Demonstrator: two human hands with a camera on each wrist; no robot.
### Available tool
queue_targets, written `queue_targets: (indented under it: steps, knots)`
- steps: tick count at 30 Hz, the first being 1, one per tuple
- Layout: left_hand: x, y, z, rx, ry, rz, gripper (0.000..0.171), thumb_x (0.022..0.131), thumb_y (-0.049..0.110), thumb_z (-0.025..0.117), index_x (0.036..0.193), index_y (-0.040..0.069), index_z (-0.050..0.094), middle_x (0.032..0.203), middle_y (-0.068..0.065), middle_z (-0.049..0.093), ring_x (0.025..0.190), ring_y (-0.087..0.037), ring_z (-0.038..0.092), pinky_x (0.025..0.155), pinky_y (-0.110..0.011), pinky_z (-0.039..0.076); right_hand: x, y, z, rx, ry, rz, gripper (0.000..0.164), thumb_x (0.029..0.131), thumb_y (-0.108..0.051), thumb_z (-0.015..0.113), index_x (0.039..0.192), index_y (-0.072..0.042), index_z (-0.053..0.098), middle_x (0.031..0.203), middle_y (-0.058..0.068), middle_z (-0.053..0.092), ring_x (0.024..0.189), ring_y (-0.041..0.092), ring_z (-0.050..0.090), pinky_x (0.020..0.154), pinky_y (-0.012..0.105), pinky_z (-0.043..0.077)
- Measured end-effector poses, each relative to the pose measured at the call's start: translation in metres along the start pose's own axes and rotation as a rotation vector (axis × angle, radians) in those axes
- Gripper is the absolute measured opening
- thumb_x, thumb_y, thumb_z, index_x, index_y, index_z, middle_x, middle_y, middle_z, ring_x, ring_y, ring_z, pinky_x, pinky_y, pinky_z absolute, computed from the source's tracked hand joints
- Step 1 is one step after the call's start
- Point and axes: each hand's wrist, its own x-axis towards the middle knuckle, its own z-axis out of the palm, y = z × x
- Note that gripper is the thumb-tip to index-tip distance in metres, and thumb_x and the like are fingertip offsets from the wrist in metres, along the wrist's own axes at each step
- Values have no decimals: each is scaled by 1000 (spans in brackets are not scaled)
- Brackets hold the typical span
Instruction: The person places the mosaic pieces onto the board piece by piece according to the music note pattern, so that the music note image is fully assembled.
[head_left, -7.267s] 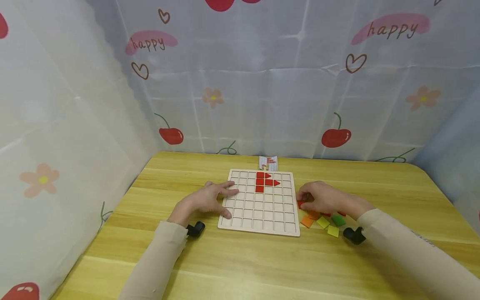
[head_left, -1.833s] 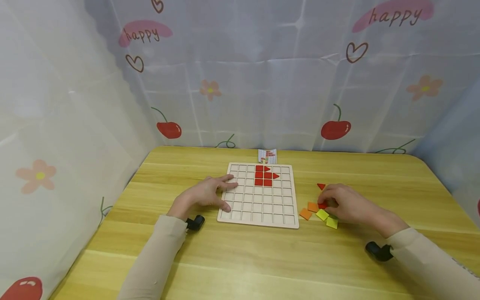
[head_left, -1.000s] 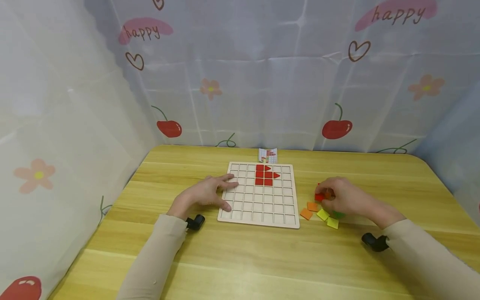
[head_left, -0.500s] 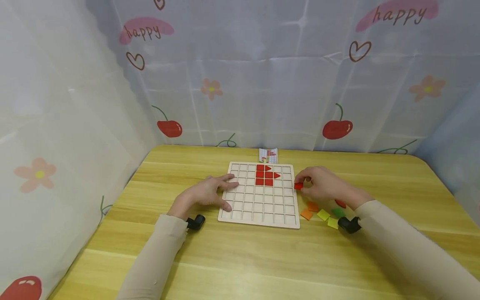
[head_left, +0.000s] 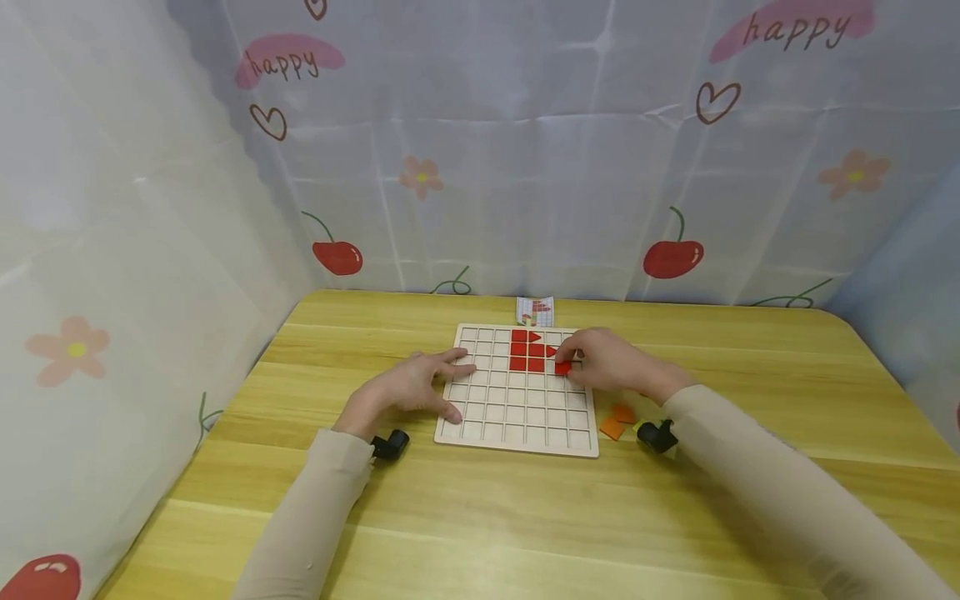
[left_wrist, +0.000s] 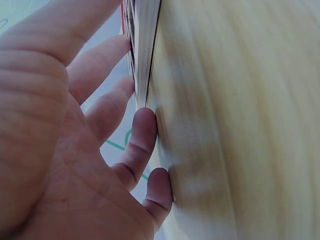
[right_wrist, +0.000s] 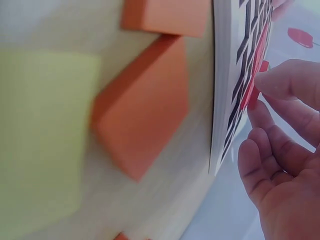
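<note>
A pale wooden grid board (head_left: 517, 408) lies on the table with several red tiles (head_left: 527, 351) set in its upper cells. My left hand (head_left: 411, 385) rests at the board's left edge, fingers spread, the thumb and two fingertips on the board. In the left wrist view the other fingers (left_wrist: 159, 192) touch the board's side and the table. Over the right part of the board, my right hand (head_left: 611, 362) pinches a red tile (head_left: 562, 368) between thumb and fingers. That tile sits just right of the third row of red squares, tilted in the right wrist view.
Two orange tiles (head_left: 612, 428) lie right of the board. A yellow tile (right_wrist: 40, 140) is mostly hidden behind the right wrist camera (head_left: 657, 435) in the head view. A small printed card (head_left: 535, 312) lies behind the board. Patterned curtains (head_left: 510, 167) enclose the table.
A second red square has joined the third row since the oldest frame. My right hand has picked a red tile from the pile and carried it left over the board. My left hand stays put.
</note>
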Motion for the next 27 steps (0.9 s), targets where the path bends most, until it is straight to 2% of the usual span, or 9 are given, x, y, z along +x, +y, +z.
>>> queue_targets:
  steps: [9, 13, 17, 20, 27]
  knots:
    - [-1, 1, 1, 13, -2, 20, 86, 77, 40, 90, 153, 35, 50, 172, 13, 21, 160, -37, 9, 126, -60, 16, 9, -2, 3, -20, -36, -19, 21, 91, -5, 71, 111, -6, 76, 118, 9, 74, 104, 25, 63, 97, 46, 54]
    - [-2, 2, 1, 10, -5, 28, 87, 77, 40, 90, 153, 35, 49, 172, 12, 21, 160, -37, 7, 127, -61, 13, 12, -1, 5, -20, -43, -24, 19, 93, -5, 72, 111, -7, 77, 119, 10, 73, 104, 25, 62, 97, 46, 53]
    - [-2, 2, 1, -9, -4, 14, 86, 77, 39, 90, 153, 35, 50, 172, 14, 21, 159, -38, 9, 126, -60, 18, 12, -1, 4, -24, -44, -51, 19, 93, -5, 71, 111, -7, 78, 117, 10, 72, 101, 25, 61, 95, 45, 53]
    - [-2, 1, 1, -13, -2, 13, 86, 77, 39, 90, 153, 35, 50, 172, 14, 21, 159, -39, 8, 125, -61, 18, 11, -1, 2, -22, -48, -70, 20, 94, -6, 71, 113, -7, 79, 115, 9, 72, 98, 24, 61, 93, 44, 53]
    - [-2, 1, 0, -14, -3, 16, 87, 76, 41, 90, 153, 35, 50, 172, 14, 21, 160, -38, 7, 126, -61, 16, -1, 7, -4, 24, -35, -27, 22, 97, -11, 71, 117, -10, 79, 121, 9, 72, 105, 24, 63, 93, 43, 54]
